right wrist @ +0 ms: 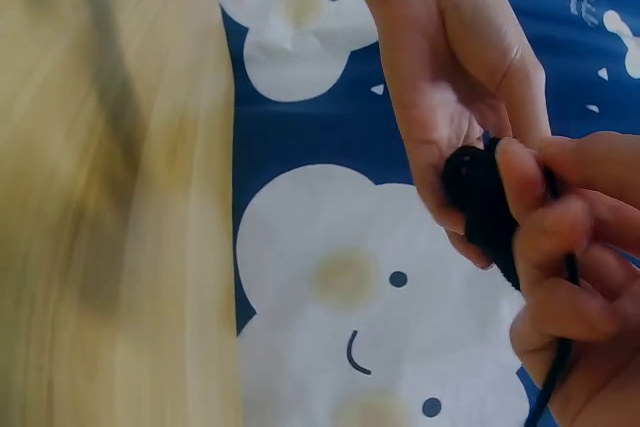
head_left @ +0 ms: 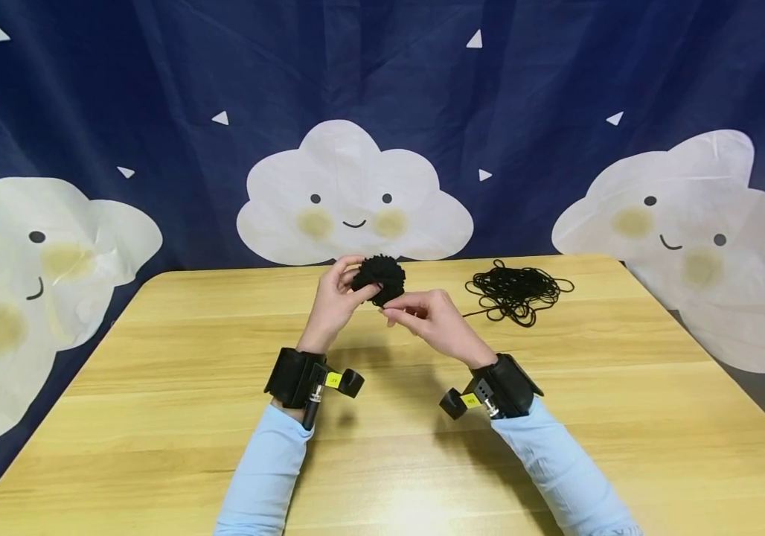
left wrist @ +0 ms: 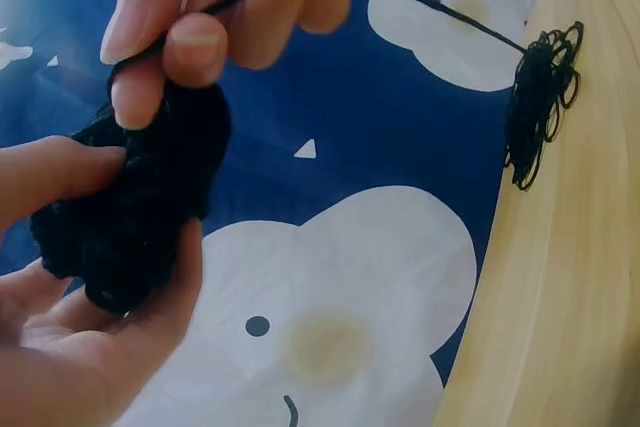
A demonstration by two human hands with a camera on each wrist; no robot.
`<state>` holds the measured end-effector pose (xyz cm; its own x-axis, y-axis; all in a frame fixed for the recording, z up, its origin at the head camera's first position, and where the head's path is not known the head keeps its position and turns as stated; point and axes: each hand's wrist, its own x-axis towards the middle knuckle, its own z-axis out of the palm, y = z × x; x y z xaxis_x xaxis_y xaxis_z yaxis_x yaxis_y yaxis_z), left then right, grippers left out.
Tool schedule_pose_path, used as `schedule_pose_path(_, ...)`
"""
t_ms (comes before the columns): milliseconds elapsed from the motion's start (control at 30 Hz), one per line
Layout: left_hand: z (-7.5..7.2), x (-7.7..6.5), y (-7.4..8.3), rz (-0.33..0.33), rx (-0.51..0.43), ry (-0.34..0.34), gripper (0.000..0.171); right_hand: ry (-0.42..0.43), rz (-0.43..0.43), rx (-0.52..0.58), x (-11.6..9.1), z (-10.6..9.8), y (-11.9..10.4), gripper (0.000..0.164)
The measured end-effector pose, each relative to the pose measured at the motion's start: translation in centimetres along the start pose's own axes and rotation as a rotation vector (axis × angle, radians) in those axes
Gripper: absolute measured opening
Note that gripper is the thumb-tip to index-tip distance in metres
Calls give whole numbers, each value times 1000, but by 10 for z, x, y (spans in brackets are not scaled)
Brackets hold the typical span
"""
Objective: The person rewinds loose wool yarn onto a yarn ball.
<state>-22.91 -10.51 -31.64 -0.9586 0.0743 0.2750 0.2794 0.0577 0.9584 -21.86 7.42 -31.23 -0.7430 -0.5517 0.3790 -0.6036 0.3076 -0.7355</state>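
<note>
My left hand (head_left: 327, 309) holds up a rounded, bumpy piece of black crocheted yarn (head_left: 388, 274) above the far part of the table. In the left wrist view its thumb presses on the near face of the crocheted piece (left wrist: 130, 207), and the other fingers support it from below and behind. At the lower right edge of the piece, my right hand (head_left: 441, 326) pinches a black yarn strand (left wrist: 440, 5) between thumb and forefinger. The strand runs through the right fingers and on to a loose pile of black yarn (head_left: 515, 290). The right fingers partly hide the crocheted piece in the right wrist view.
The yarn pile lies in loose loops on the light wooden table (head_left: 155, 372), toward the back right. Behind the table's far edge hangs a dark blue curtain (head_left: 523, 97) with smiling white clouds. Each wrist wears a black strap with a small camera.
</note>
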Motion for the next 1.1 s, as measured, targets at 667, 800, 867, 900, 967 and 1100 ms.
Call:
schedule_pose_path(667, -2, -5, 4, 92, 25, -311, 40, 148, -18, 39, 6, -19, -8, 13)
schedule_pose_path(800, -3, -5, 3, 57, 16, -315, 42, 175, -1, 84, 8, -22, -6, 13)
schedule_pose_path(867, -3, -5, 3, 30, 25, -314, 43, 187, 5, 118, 9, -24, -6, 14)
schedule_pose_path(900, -3, -5, 3, 21, 37, -313, 43, 190, 7, 136, 9, -24, -7, 14)
schedule_pose_path(967, -2, -6, 3, 13, 54, -319, 41, 195, 6, 165, 9, -25, -8, 15)
schedule_pose_path(1100, -2, -6, 6, 31, 58, -372, 36, 217, 1, 190, 10, -25, -6, 14)
